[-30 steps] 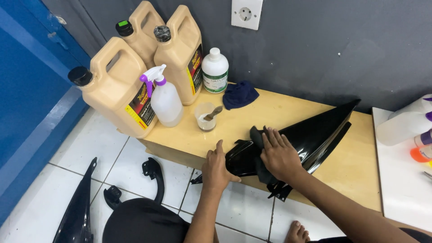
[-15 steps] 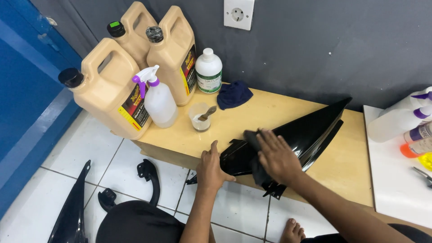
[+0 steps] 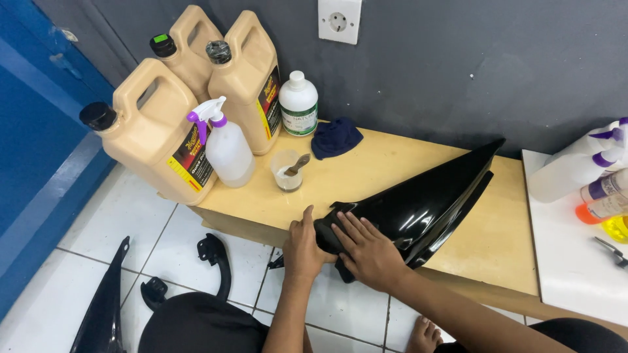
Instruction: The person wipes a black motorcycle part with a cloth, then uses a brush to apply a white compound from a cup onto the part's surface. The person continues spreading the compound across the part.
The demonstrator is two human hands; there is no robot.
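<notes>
A glossy black, pointed plastic panel (image 3: 435,196) lies on a low wooden bench (image 3: 497,242), its tip toward the back right. My left hand (image 3: 303,245) grips the panel's near left end at the bench's front edge. Beside it, my right hand (image 3: 369,252) lies flat on the panel with fingers spread. It presses a dark cloth (image 3: 345,271) against the surface, and only a corner of the cloth shows below the palm.
Three tan jugs (image 3: 154,140), a clear spray bottle (image 3: 226,147), a white bottle (image 3: 298,104), a plastic cup with a brush (image 3: 286,171) and a blue rag (image 3: 335,137) stand at the bench's back left. A white table (image 3: 569,261) with spray bottles is at the right. Black parts (image 3: 104,307) lie on the tiled floor.
My right hand has slid with the cloth along the panel toward its near left end, closer to my left hand. The left hand keeps its hold.
</notes>
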